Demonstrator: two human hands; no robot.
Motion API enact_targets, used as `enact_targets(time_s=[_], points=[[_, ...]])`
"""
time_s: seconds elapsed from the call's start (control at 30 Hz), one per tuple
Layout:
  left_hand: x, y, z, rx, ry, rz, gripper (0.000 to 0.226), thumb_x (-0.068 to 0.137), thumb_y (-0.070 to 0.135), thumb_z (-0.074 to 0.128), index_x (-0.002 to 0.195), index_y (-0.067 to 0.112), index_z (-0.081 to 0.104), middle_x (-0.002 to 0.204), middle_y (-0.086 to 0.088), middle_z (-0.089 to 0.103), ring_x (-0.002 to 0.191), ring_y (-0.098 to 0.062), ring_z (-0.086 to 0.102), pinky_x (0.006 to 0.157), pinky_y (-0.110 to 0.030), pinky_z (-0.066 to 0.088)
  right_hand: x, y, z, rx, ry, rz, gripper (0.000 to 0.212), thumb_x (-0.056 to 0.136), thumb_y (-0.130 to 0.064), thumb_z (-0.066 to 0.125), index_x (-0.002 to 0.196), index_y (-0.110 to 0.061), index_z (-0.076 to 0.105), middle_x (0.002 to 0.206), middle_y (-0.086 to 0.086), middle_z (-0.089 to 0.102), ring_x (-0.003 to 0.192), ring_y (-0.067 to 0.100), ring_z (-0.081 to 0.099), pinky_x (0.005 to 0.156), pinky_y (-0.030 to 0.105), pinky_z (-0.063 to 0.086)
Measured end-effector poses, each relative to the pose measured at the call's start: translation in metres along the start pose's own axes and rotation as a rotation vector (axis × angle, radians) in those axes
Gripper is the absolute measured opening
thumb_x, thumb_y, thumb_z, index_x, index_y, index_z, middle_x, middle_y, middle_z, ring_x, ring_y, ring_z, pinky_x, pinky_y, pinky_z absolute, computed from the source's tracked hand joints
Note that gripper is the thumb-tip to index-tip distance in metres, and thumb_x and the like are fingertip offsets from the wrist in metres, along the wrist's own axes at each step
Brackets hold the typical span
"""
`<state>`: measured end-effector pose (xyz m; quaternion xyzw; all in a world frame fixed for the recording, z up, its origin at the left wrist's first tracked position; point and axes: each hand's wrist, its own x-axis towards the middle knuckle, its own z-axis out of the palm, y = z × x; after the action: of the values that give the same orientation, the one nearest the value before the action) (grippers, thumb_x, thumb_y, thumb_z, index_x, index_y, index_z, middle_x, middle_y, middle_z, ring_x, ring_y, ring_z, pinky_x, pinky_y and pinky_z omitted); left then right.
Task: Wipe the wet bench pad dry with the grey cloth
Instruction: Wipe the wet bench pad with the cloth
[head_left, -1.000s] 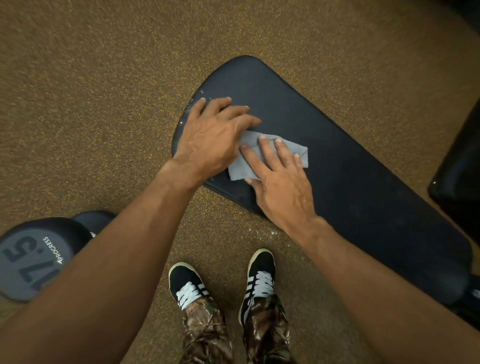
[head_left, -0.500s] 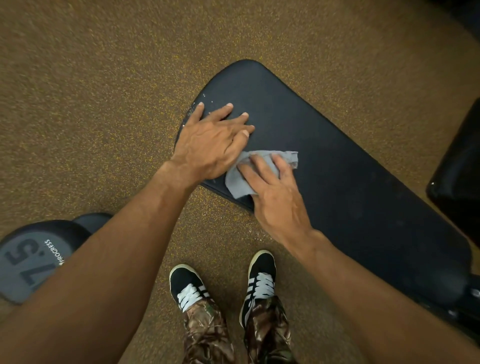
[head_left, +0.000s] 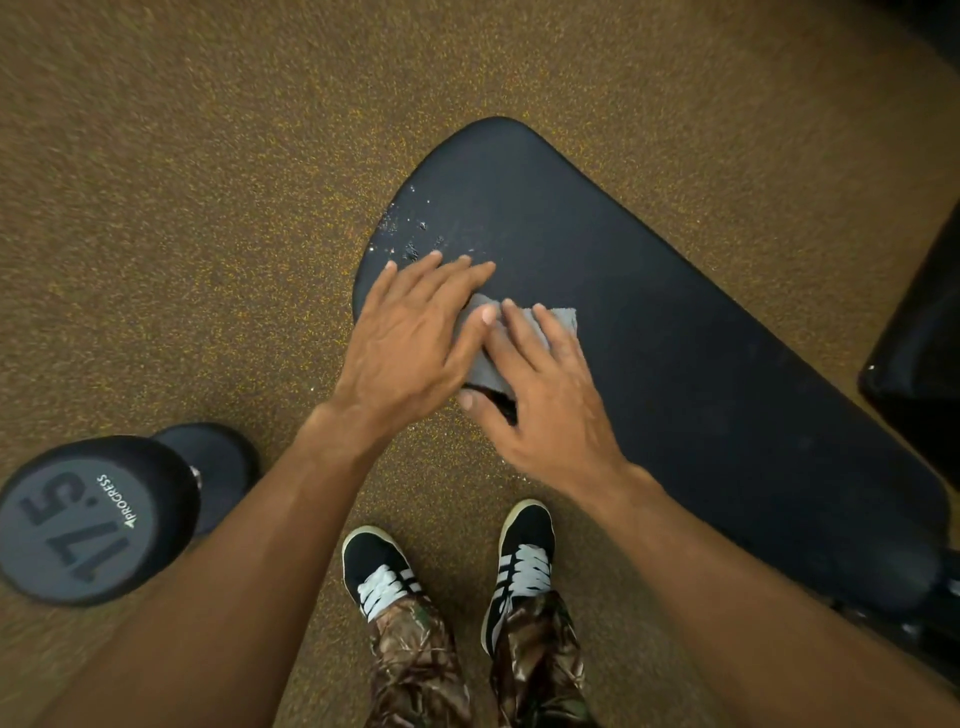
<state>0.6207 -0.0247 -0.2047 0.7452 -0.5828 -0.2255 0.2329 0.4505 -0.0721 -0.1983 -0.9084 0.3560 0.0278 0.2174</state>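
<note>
Grey cloth (head_left: 563, 318) lies bunched near the rounded end of the black bench pad (head_left: 675, 338), pressed down by the straight fingers of the right hand (head_left: 550, 400). The left hand (head_left: 410, 343) lies flat beside it, its little finger overlapping the cloth. Water droplets (head_left: 410, 234) glisten just beyond the left fingertips.

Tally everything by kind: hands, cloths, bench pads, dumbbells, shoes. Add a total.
Hands: 2 (left hand, right hand)
Grey cloth: 1
Bench pad: 1
Dumbbell: 1
Shoes: 2 (left shoe, right shoe)
Total: 7
</note>
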Motion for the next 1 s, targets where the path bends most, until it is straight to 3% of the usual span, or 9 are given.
enact_targets(time_s=[0.13, 0.23, 0.33, 0.43, 0.53, 0.63, 0.73, 0.8, 1.0], points=[[-0.008, 0.019, -0.001, 0.111, 0.157, 0.0, 0.033, 0.096, 0.034, 0.048, 0.123, 0.026, 0.065, 0.126, 0.002, 0.064, 0.113, -0.027, 0.056, 0.092, -0.046, 0.048, -0.004, 0.033, -0.04, 0.195, 0.139, 0.06, 0.055, 0.098, -0.045, 0.045, 0.149, -0.024, 0.042, 0.159, 0.001, 0.033, 0.149, 0.021, 0.024, 0.12, 0.045, 0.021], [-0.015, 0.064, 0.0, 0.251, 0.057, -0.045, 0.034, 0.096, 0.043, 0.046, 0.112, 0.025, 0.069, 0.112, 0.0, 0.065, 0.101, -0.027, 0.058, 0.079, -0.043, 0.048, 0.026, 0.067, -0.061, 0.016, 0.139, 0.114, 0.049, 0.099, -0.027, 0.047, 0.148, -0.027, 0.043, 0.159, 0.007, 0.033, 0.145, 0.03, 0.029, 0.118, 0.041, 0.025], [-0.016, 0.113, 0.018, 0.303, -0.121, -0.262, 0.054, 0.095, 0.062, 0.043, 0.126, 0.021, 0.059, 0.124, -0.01, 0.06, 0.115, -0.032, 0.054, 0.089, -0.048, 0.044, 0.063, 0.088, -0.068, -0.195, -0.004, -0.016, 0.059, 0.094, -0.021, 0.047, 0.15, -0.036, 0.035, 0.16, 0.012, 0.028, 0.141, 0.039, 0.033, 0.116, 0.051, 0.028], [-0.008, 0.138, 0.038, 0.135, -0.222, -0.508, 0.079, 0.098, 0.065, 0.037, 0.157, 0.014, 0.022, 0.16, -0.026, 0.022, 0.147, -0.049, 0.02, 0.112, -0.064, 0.025, 0.092, 0.085, -0.072, -0.267, -0.104, -0.082, 0.063, 0.093, -0.034, 0.056, 0.15, -0.042, 0.03, 0.162, 0.011, 0.022, 0.143, 0.041, 0.028, 0.114, 0.055, 0.029], [0.002, 0.148, 0.056, 0.048, -0.176, -0.662, 0.081, 0.101, 0.06, 0.039, 0.159, 0.01, 0.012, 0.164, -0.029, 0.001, 0.15, -0.053, -0.002, 0.118, -0.066, 0.011, 0.11, 0.08, -0.076, -0.278, -0.19, -0.057, 0.072, 0.089, -0.048, 0.064, 0.151, -0.044, 0.028, 0.164, 0.011, 0.013, 0.145, 0.041, 0.019, 0.117, 0.052, 0.024], [0.011, 0.15, 0.072, 0.06, -0.109, -0.719, 0.063, 0.102, 0.05, 0.043, 0.149, 0.01, 0.03, 0.163, -0.032, 0.003, 0.148, -0.057, -0.001, 0.119, -0.064, 0.01, 0.113, 0.083, -0.078, -0.245, -0.219, -0.037, 0.078, 0.085, -0.057, 0.065, 0.151, -0.045, 0.026, 0.164, 0.01, 0.013, 0.146, 0.039, 0.017, 0.117, 0.049, 0.025], [0.017, 0.147, 0.084, 0.056, 0.009, -0.774, 0.029, 0.102, 0.027, 0.039, 0.125, 0.013, 0.051, 0.159, -0.032, 0.021, 0.146, -0.059, 0.014, 0.116, -0.065, 0.022, 0.105, 0.085, -0.077, -0.233, -0.192, -0.023, 0.076, 0.086, -0.061, 0.061, 0.151, -0.047, 0.024, 0.164, 0.005, 0.015, 0.147, 0.033, 0.015, 0.113, 0.05, 0.03], [0.019, 0.145, 0.087, 0.074, 0.071, -0.773, 0.023, 0.099, 0.027, 0.049, 0.117, 0.014, 0.056, 0.155, -0.031, 0.033, 0.143, -0.058, 0.024, 0.112, -0.064, 0.031, 0.101, 0.087, -0.075, -0.251, -0.154, -0.023, 0.075, 0.087, -0.064, 0.057, 0.151, -0.047, 0.023, 0.163, 0.003, 0.016, 0.146, 0.032, 0.016, 0.112, 0.052, 0.034], [0.023, 0.143, 0.097, 0.082, 0.113, -0.832, 0.059, 0.094, 0.036, 0.066, 0.141, 0.018, 0.035, 0.159, -0.027, 0.025, 0.144, -0.054, 0.024, 0.114, -0.058, 0.033, 0.104, 0.095, -0.073, -0.253, -0.155, -0.021, 0.075, 0.086, -0.067, 0.055, 0.151, -0.049, 0.022, 0.163, 0.003, 0.014, 0.146, 0.035, 0.015, 0.111, 0.059, 0.032]])
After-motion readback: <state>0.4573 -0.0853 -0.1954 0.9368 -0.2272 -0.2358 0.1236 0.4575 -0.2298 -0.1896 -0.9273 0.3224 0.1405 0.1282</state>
